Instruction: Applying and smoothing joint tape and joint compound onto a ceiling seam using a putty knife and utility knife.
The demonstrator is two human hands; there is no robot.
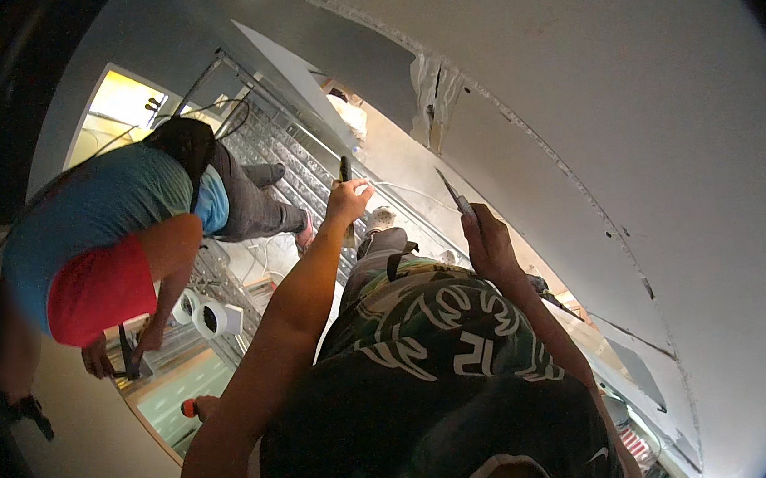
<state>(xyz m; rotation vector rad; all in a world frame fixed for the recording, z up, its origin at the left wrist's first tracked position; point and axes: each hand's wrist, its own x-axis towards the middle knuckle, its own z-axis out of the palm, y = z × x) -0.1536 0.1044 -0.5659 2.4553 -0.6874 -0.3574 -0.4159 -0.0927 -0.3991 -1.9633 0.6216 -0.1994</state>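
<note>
My left hand (350, 200) is raised in front of me, with its fingers closed around a dark-handled tool (345, 168). Part of that tool runs down behind my wrist, and its exact kind is unclear. On the right, my right hand (491, 243) grips a slim tool with a thin tapering blade (449, 187). The blade points up and to the left, toward the pale wall panel (572, 113), and is apart from it. A ragged seam with white filler (434, 98) lies beyond the tip.
At my left a co-worker in a blue shirt with a red sleeve (100, 286) bends forward, holding a dark tool (129, 352). Behind them is a ridged metal platform (274, 144) with rails. White rolls (212, 319) lie below. Another person's hand (204, 406) shows near an orange item.
</note>
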